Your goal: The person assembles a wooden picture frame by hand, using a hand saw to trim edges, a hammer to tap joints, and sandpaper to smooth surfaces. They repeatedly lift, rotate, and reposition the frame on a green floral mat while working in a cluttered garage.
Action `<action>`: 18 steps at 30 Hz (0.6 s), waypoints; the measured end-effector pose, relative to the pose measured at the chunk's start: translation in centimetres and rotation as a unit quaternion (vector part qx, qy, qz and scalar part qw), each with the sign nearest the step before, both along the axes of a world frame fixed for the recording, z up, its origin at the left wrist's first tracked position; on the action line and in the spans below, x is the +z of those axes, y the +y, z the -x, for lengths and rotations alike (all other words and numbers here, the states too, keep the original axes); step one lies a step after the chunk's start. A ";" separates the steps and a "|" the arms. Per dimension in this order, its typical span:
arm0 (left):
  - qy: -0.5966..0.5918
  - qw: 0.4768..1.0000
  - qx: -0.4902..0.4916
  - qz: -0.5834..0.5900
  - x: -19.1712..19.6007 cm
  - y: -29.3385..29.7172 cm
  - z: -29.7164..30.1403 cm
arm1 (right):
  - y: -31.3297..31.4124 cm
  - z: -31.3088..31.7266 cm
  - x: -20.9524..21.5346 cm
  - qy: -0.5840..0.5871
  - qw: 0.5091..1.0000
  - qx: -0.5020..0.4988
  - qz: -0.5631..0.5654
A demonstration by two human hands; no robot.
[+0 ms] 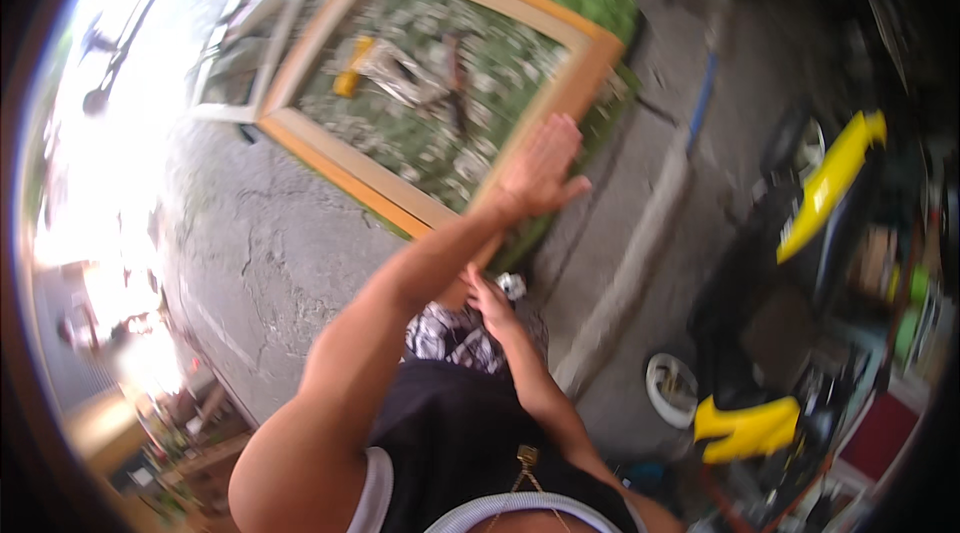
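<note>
Left hand [540, 168]: spread flat, fingers wide, palm pressed against the right-hand rail of the wooden frame [575, 83]; it braces the frame and grips nothing.
Right hand [490, 298]: low, at 6 o'clock of the left hand, near the frame's bottom corner; fingers look partly curled, but whether they close on anything cannot be told.
Wooden frame: large rectangle, smooth orange-tan rails, open centre; stands tilted at 12 o'clock of the view. Gravel and grass show through it.
Risk, slip: judged likely if the flat palm loses friction on the smooth rail; the frame would tip or slide.
Risk, impact: a fall onto the concrete ground [260, 233] could chip a corner.
Concrete ground: grey, rough, cracked.
White frame [245, 53]: at 10 o'clock, thinner, just beside the wooden one.
Yellow machine [830, 183]: at 3 o'clock, glossy plastic panels, well apart.
White bowl [670, 388]: at 5 o'clock, round, small.
</note>
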State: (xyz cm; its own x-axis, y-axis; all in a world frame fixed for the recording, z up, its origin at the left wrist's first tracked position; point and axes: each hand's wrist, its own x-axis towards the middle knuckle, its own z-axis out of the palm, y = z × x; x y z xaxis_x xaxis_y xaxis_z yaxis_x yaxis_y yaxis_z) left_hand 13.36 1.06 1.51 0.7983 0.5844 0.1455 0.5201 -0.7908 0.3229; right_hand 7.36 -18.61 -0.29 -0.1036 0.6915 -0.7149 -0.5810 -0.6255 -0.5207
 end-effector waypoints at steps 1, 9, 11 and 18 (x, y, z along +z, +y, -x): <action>-0.012 1.000 0.011 0.000 -0.7 0.4 0.3 | 0.3 -1.1 0.1 -0.007 0.999 0.043 0.028; -0.046 0.996 0.042 0.058 -0.9 -1.1 -0.7 | 6.1 -19.9 1.4 -0.588 0.799 0.051 -0.109; -0.051 0.995 0.063 0.062 -1.3 -1.3 -0.1 | 11.7 -22.3 2.2 -0.610 0.752 0.094 -0.231; -0.045 0.992 0.097 0.067 -0.2 -0.7 -1.6 | 23.0 -25.4 2.0 -0.734 0.546 0.320 -0.246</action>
